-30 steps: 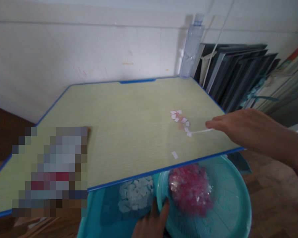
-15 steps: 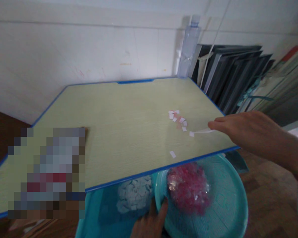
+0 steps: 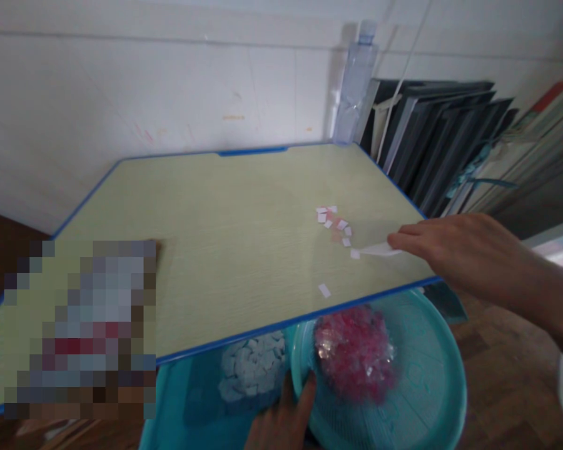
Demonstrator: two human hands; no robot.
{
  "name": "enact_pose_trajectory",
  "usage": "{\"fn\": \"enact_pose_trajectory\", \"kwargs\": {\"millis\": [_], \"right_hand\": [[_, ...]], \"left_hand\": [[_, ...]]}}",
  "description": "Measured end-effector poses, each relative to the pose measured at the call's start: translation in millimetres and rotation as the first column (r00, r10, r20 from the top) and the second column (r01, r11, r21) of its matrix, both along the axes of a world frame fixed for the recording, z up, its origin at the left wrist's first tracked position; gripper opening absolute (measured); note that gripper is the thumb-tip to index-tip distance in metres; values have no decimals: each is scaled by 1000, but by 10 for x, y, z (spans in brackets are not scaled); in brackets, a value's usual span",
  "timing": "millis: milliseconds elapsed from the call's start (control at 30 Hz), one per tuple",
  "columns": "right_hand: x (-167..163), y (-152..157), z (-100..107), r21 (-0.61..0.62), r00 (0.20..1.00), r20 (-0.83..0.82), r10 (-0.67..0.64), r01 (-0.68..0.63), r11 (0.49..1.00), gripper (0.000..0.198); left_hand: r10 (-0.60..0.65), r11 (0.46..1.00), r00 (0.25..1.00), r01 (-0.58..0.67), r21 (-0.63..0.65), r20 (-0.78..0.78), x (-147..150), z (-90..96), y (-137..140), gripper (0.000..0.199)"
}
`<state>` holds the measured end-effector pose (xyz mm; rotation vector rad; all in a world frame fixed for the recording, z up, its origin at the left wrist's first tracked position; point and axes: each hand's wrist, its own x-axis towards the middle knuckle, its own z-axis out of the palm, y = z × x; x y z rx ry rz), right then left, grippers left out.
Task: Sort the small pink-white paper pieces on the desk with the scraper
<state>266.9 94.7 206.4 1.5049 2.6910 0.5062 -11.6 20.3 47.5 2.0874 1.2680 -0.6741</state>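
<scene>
My right hand (image 3: 434, 240) is closed around slim white tweezers (image 3: 378, 249), held low over the right side of the pale yellow board (image 3: 216, 250). Their tip meets a small white square (image 3: 355, 254). Just beyond lies a loose cluster of similar white squares (image 3: 321, 217) around pinkish bits (image 3: 336, 232). A single white piece (image 3: 324, 290) rests nearer the board's front edge. At the bottom, my left hand (image 3: 281, 419) has finger and thumb on either side of the rim of a round teal basket (image 3: 443, 387). Inside that basket is a clear, shiny bag of pink-red pieces (image 3: 356, 356).
A teal tray (image 3: 169, 406) with a heap of white pieces (image 3: 253, 362) sits below the board. At the board's far corner stands a clear bottle (image 3: 354, 87). Dark flat panels (image 3: 443, 131) lean beside the wall. A person, blurred out, is at the left.
The view has shifted slightly. My right hand has moved a little left with the tweezers, and the white square at their tip has shifted left too. My left hand stays at the basket rim.
</scene>
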Motion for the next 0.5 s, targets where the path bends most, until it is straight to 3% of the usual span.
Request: {"fn": "enact_pose_trajectory", "kwargs": {"millis": [133, 300, 400, 500], "right_hand": [[-321, 100, 16, -135, 999, 30, 38, -34, 990, 18], [-670, 278, -40, -167, 985, 8, 171, -168, 972, 13], [-576, 318, -13, -180, 982, -94, 162, -177, 968, 15], [-256, 348, 55, -245, 990, -142, 18, -53, 968, 23]], "left_hand": [[14, 1000, 1000, -14, 6, 14, -9, -2, -15, 76], [0, 1000, 999, 0, -15, -38, 3, 10, -8, 79], [-5, 999, 999, 3, -34, -42, 9, 21, 7, 79], [6, 999, 1000, -6, -40, -8, 12, 44, 11, 78]]}}
